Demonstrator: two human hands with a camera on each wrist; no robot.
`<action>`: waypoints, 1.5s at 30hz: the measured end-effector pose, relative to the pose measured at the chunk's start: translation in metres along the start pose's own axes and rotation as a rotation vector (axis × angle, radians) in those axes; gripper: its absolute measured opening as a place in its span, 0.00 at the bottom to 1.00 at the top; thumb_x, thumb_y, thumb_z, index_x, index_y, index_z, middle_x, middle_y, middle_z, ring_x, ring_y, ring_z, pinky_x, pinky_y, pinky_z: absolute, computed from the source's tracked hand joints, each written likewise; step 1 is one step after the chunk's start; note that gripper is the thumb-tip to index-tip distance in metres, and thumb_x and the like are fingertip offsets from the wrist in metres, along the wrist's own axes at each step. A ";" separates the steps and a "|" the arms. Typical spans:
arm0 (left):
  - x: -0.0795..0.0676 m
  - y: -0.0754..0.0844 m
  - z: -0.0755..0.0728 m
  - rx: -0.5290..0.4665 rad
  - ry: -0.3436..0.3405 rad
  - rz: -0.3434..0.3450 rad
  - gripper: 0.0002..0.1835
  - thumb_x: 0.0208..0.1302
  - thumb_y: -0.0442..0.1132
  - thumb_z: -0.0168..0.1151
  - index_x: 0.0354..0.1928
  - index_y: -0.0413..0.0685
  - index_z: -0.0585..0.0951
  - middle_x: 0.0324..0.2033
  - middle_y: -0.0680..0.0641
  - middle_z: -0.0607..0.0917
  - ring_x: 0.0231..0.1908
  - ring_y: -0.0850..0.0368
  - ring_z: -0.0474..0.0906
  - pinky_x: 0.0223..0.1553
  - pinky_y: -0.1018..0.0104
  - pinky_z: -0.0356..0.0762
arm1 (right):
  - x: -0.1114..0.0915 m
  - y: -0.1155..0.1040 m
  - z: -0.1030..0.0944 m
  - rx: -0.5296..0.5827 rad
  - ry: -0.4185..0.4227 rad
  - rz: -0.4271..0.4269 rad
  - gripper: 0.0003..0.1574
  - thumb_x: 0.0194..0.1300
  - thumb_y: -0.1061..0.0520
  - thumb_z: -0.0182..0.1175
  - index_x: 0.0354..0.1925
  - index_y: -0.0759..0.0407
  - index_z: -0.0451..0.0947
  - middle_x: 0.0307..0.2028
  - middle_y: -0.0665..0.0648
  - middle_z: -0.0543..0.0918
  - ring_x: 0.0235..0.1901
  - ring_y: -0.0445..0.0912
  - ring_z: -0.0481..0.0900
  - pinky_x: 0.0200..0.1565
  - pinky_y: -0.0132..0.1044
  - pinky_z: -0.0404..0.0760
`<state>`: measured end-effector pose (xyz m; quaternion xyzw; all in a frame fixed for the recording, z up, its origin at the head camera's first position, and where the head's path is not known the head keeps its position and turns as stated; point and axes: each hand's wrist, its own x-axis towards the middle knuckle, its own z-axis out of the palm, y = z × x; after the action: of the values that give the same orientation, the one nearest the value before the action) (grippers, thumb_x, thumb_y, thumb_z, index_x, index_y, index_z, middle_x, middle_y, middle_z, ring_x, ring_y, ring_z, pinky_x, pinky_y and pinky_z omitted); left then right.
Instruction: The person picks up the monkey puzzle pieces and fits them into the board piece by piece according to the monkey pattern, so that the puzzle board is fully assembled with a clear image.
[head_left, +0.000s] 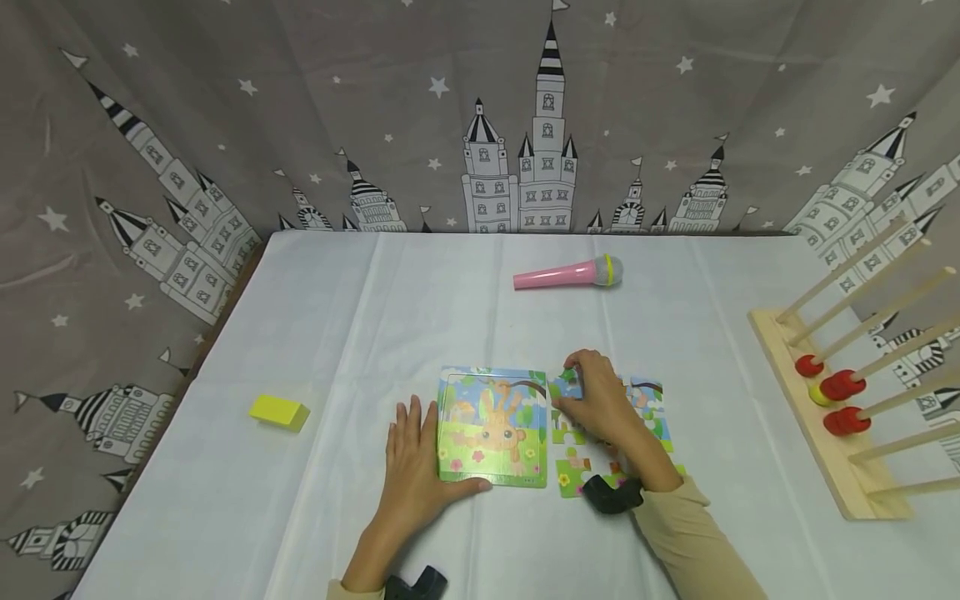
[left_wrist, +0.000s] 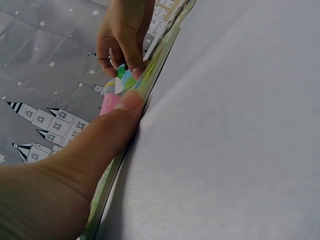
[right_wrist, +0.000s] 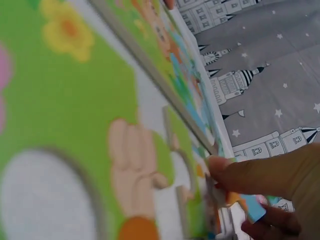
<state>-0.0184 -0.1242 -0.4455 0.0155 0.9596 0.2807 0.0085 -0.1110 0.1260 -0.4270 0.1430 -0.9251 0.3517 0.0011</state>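
Note:
A square picture puzzle board (head_left: pixel 492 429) with a rabbit scene on grass lies in the middle of the white table. My left hand (head_left: pixel 411 471) rests along its left side, fingers straight, the thumb at the front edge. To the right of the board, my right hand (head_left: pixel 602 402) pinches a blue and green jigsaw piece (head_left: pixel 567 383) between thumb and fingers. In the left wrist view that piece (left_wrist: pixel 125 80) shows tilted up from the surface. Loose jigsaw pieces (head_left: pixel 572 477) lie under and around the right hand, partly hidden by it and the forearm.
A pink toy microphone (head_left: pixel 558 275) lies near the back edge. At the left sits a yellow block (head_left: pixel 279 412). On the right stands a wooden peg rack (head_left: pixel 813 417) with red and yellow beads on some pegs. A grey castle-print curtain (head_left: pixel 337 100) hangs behind the table.

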 end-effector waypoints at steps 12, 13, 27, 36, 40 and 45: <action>0.000 0.000 0.000 -0.002 -0.009 -0.007 0.68 0.29 0.67 0.71 0.68 0.37 0.49 0.69 0.33 0.43 0.69 0.37 0.32 0.67 0.42 0.33 | -0.004 0.005 0.004 0.036 0.012 -0.141 0.29 0.49 0.59 0.68 0.51 0.55 0.73 0.31 0.56 0.82 0.29 0.44 0.79 0.30 0.34 0.76; 0.000 0.000 0.000 -0.001 -0.015 -0.012 0.68 0.29 0.67 0.70 0.69 0.37 0.49 0.69 0.34 0.43 0.70 0.37 0.32 0.67 0.43 0.33 | -0.004 0.006 0.004 0.035 0.012 -0.150 0.29 0.49 0.59 0.68 0.52 0.54 0.74 0.33 0.55 0.83 0.28 0.43 0.78 0.29 0.32 0.76; 0.000 0.000 0.000 0.013 -0.016 -0.009 0.68 0.28 0.68 0.70 0.69 0.37 0.49 0.69 0.33 0.43 0.70 0.38 0.32 0.67 0.42 0.34 | -0.005 0.005 0.007 0.061 0.073 -0.178 0.20 0.50 0.63 0.66 0.44 0.53 0.81 0.35 0.53 0.83 0.22 0.37 0.65 0.23 0.26 0.66; 0.000 0.000 0.000 0.030 -0.026 -0.006 0.68 0.29 0.69 0.69 0.69 0.37 0.49 0.69 0.33 0.42 0.69 0.36 0.32 0.67 0.42 0.35 | -0.001 -0.009 0.013 0.126 0.034 -0.139 0.18 0.54 0.63 0.64 0.45 0.54 0.80 0.41 0.53 0.82 0.30 0.39 0.73 0.31 0.28 0.72; 0.000 0.000 0.000 0.033 -0.025 0.001 0.68 0.30 0.69 0.68 0.69 0.37 0.49 0.69 0.33 0.42 0.69 0.36 0.33 0.67 0.42 0.35 | 0.004 -0.020 0.023 0.125 0.012 -0.134 0.17 0.54 0.62 0.63 0.45 0.53 0.80 0.40 0.52 0.82 0.31 0.39 0.73 0.33 0.29 0.73; 0.000 -0.001 0.000 0.044 -0.030 0.005 0.68 0.31 0.70 0.67 0.69 0.37 0.48 0.69 0.33 0.42 0.69 0.36 0.32 0.66 0.42 0.36 | 0.010 -0.037 0.040 0.137 -0.042 -0.164 0.17 0.54 0.61 0.63 0.45 0.53 0.80 0.39 0.52 0.82 0.33 0.39 0.76 0.38 0.31 0.76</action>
<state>-0.0184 -0.1248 -0.4464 0.0222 0.9652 0.2595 0.0217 -0.1068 0.0714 -0.4319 0.2253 -0.8840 0.4096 0.0006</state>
